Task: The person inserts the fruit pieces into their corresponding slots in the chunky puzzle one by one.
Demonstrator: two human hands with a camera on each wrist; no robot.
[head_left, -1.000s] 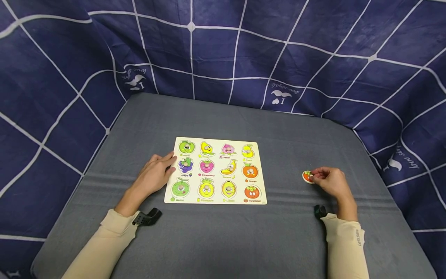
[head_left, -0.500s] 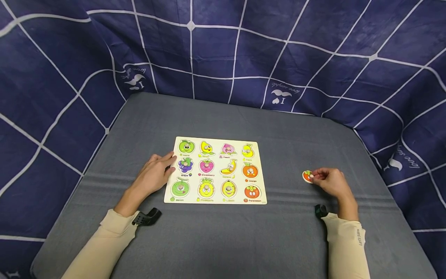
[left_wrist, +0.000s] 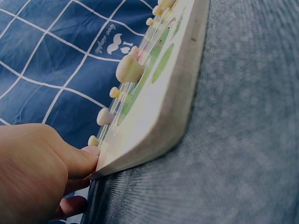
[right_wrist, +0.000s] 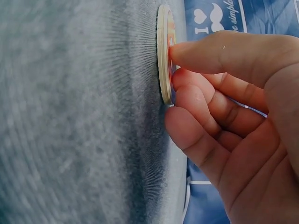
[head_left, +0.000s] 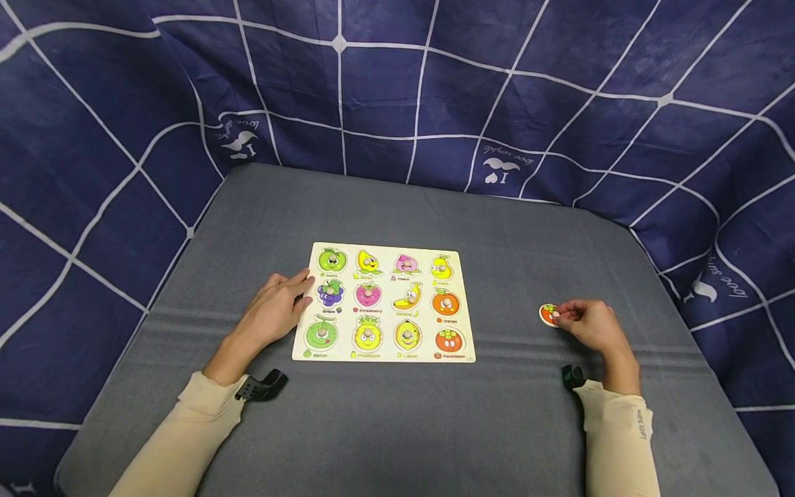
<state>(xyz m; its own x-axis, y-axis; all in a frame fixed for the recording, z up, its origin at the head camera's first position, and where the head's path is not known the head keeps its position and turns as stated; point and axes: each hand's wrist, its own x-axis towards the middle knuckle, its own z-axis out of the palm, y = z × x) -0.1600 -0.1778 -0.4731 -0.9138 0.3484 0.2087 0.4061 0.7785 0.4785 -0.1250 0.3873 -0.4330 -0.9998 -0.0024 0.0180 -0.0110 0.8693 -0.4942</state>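
Observation:
A cream wooden knob puzzle board (head_left: 388, 328) with several fruit pieces lies flat on the table in the head view. My left hand (head_left: 270, 310) touches its left edge with fingertips and thumb; in the left wrist view the thumb (left_wrist: 81, 161) presses the board's edge (left_wrist: 173, 121). To the right of the board, my right hand (head_left: 590, 324) pinches the small knob of a round red persimmon puzzle piece (head_left: 546, 315). That piece (right_wrist: 163, 56) lies flat on the cloth in the right wrist view, its knob hidden by the fingers. The board's persimmon slot (head_left: 450, 342) shows a printed picture without a knob.
Grey cloth covers the table (head_left: 397, 428). A dark blue curtain (head_left: 385, 90) with white grid lines hangs along the back and both sides. A black strap device (head_left: 263, 386) sits on the left wrist, another (head_left: 571, 377) on the right.

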